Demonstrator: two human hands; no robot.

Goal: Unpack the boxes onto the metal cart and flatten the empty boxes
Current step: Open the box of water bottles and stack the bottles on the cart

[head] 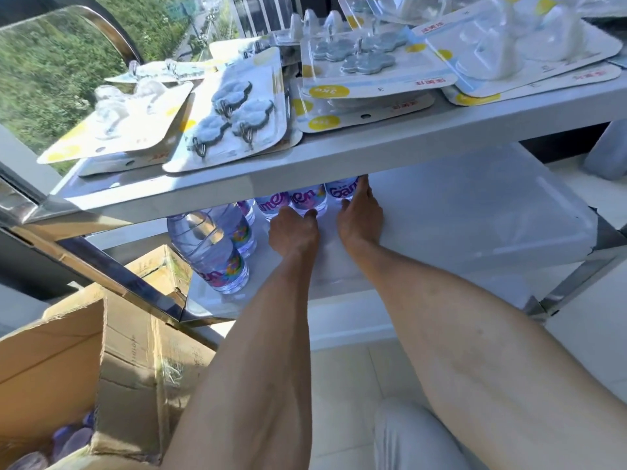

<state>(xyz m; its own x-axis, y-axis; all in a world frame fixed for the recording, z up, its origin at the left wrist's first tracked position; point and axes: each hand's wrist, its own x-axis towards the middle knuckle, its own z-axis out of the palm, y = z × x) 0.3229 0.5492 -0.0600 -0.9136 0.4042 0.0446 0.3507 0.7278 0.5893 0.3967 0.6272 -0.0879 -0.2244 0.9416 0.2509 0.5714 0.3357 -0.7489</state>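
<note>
Landmark: the metal cart (210, 193), two-tiered; every place below is given from it.
Water bottles: a cluster of clear bottles with pink-lettered labels stands upright on the lower shelf (458, 212) of the cart, toward its left half. The nearest bottle (212, 252) stands at the shelf's front left; a row of bottles (305, 198) stands further in, tops hidden under the top shelf.
Left hand: the left hand (294, 228) reaches in over the lower shelf, fingers curled against the base of the row; whether they close round a bottle or only press on it I cannot tell.
Right hand: the right hand (360, 217) lies just beside the left, fingers stretched fairly straight along the rightmost bottle of the row, touching its side, not wrapped round it.
Open box: a cardboard box (68, 361) sits on the floor at the cart's front left corner, flaps up, with more bottles (68, 442) showing dark blue-purple inside.
Second box: another cardboard box (163, 269) stands beyond the first, beside the cart's left leg.
Top shelf: blister cards of wall hooks (237, 113) lie flat and overlapping across the whole upper tier.
Handle: a curved chrome handle (112, 32) rises at the cart's far left end.
</note>
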